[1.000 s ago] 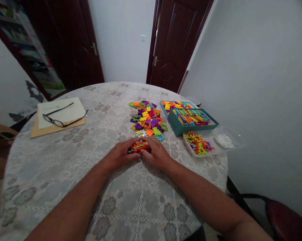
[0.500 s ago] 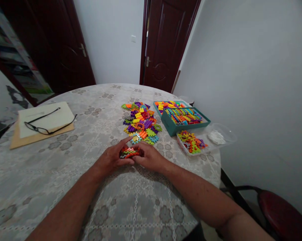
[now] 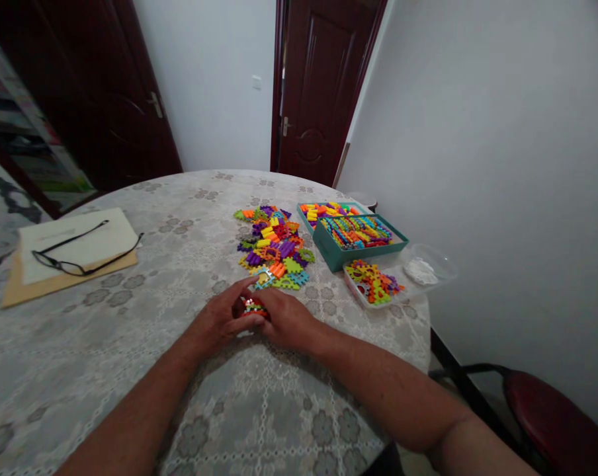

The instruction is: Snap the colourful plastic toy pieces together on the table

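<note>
My left hand (image 3: pixel 220 318) and my right hand (image 3: pixel 285 318) meet at the middle of the round table, fingers curled round a small red and orange cluster of joined plastic pieces (image 3: pixel 252 306). Most of that cluster is hidden between the fingers. Just beyond the hands lies a loose pile of coloured interlocking pieces (image 3: pixel 273 246) on the patterned tablecloth (image 3: pixel 130 330).
A teal box (image 3: pixel 329 254) and its lid, both full of coloured pieces, stand at the right. Nearer sits a clear tray (image 3: pixel 351 287) with more pieces and a clear tub (image 3: pixel 428 270). Black glasses (image 3: pixel 75 259) rest on papers at the left. A red chair (image 3: pixel 557 416) stands at the right.
The view has shifted to the right and slightly up. Both hands have closed in tighter round the cluster, which now shows less between the fingers.
</note>
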`<state>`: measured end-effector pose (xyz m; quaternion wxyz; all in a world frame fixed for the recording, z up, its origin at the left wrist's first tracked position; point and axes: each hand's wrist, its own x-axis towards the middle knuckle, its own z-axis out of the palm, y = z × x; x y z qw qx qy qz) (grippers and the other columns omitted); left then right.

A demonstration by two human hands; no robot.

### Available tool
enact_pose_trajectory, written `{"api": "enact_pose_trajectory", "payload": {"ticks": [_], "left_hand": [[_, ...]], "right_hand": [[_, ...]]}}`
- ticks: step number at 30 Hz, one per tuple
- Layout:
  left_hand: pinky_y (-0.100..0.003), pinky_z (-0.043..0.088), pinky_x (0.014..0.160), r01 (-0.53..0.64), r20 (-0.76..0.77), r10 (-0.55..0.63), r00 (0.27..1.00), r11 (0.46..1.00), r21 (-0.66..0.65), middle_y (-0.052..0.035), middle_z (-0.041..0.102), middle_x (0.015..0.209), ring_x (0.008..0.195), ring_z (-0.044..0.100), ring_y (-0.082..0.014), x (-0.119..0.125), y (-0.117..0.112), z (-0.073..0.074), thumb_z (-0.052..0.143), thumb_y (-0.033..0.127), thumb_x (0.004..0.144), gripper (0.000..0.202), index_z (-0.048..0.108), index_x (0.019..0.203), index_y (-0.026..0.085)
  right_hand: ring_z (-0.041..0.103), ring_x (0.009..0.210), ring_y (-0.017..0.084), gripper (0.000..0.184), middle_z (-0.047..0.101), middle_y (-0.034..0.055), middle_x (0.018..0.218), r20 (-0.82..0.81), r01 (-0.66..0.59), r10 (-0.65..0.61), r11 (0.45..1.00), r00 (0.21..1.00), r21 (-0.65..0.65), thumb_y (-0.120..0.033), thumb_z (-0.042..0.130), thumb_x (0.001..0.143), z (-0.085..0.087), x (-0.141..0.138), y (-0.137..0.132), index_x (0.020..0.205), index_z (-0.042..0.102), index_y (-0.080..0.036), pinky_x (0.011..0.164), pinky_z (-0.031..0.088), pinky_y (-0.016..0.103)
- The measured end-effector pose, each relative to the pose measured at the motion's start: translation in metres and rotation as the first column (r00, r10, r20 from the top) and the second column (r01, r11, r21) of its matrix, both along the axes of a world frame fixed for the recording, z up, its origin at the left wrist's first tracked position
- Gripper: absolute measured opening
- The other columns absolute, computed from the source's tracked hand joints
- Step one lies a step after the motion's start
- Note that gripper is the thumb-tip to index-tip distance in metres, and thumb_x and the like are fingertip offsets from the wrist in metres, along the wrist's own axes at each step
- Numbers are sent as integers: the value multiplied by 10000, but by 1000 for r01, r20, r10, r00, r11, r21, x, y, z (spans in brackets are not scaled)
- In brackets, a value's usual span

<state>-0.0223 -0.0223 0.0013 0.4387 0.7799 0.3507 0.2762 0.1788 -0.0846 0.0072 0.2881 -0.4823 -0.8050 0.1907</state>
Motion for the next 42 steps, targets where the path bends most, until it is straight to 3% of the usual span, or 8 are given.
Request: {"api": "enact_pose_trajectory", "payload": {"ticks": [11, 15, 18, 23, 28, 32, 35, 42], "left_hand": [[-277, 517, 653, 82, 59, -73, 996, 982, -169, -38, 630, 1235, 724, 574, -106, -3, 1, 3, 821, 373, 800, 883, 420, 1583, 304], [-316, 553, 683, 90, 76, -79, 994, 983, -162, -68, 641, 1252, 741, 590, -123, -6, 6, -1, 804, 436, 846, 793, 472, 1551, 289], [-355, 572, 687, 49, 68, -39, 997, 986, -159, -96, 656, 1249, 722, 590, -137, -6, 7, -1, 779, 491, 866, 729, 526, 1508, 255], [-372, 573, 710, 23, 25, -19, 1000, 985, -171, -116, 700, 1168, 784, 641, -188, -6, 6, 2, 779, 530, 851, 676, 618, 1421, 205], [-365, 566, 710, 24, 38, -17, 999, 979, -203, -108, 717, 1104, 808, 656, -207, -4, 4, 5, 792, 566, 827, 660, 666, 1367, 207], [-355, 562, 691, 18, 69, -2, 998, 973, -232, -104, 713, 1066, 797, 653, -209, -3, 5, 2, 795, 603, 817, 666, 684, 1334, 198], [-349, 560, 692, 17, 67, -1, 998, 970, -242, -112, 716, 1076, 814, 661, -217, -4, 8, -2, 796, 626, 814, 686, 686, 1334, 192], [-353, 567, 714, 4, 23, 1, 1000, 975, -224, -125, 733, 1095, 817, 666, -218, -7, 11, -2, 779, 644, 831, 682, 690, 1336, 195]], "right_hand": [[664, 1120, 277, 643, 684, 110, 1298, 115, 35, -34, 999, 993, -11, -278, 690, 940, 0, 0, -3, 1530, 435, -264, 917, 534, 390], [690, 985, 254, 426, 725, 84, 1176, 175, 48, -45, 999, 984, -17, -311, 690, 943, 13, 9, -2, 1343, 553, -252, 798, 507, 332], [683, 897, 230, 270, 732, 62, 1062, 147, 124, -124, 992, 981, 11, -278, 685, 944, 39, 31, -3, 1186, 575, -233, 732, 462, 296], [678, 902, 216, 273, 730, 59, 1047, 23, 298, -308, 933, 951, 200, -373, 662, 998, 102, 107, -5, 1209, 551, -240, 791, 466, 302], [689, 861, 232, 320, 762, 78, 1055, 193, 503, -583, 794, 789, 342, -372, 657, 971, 139, 228, 2, 1255, 594, -238, 760, 462, 298], [711, 913, 257, 350, 783, 119, 1094, 421, 592, -697, 716, 581, 369, -363, 660, 957, 140, 321, 10, 1275, 643, -217, 762, 461, 295], [710, 960, 260, 342, 781, 143, 1126, 590, 640, -670, 704, 452, 309, -341, 656, 961, 128, 364, 14, 1267, 655, -190, 779, 459, 288], [691, 1065, 235, 317, 752, 142, 1211, 669, 635, -590, 740, 452, 223, -189, 656, 921, 104, 383, 23, 1235, 701, -182, 881, 473, 267]]}}
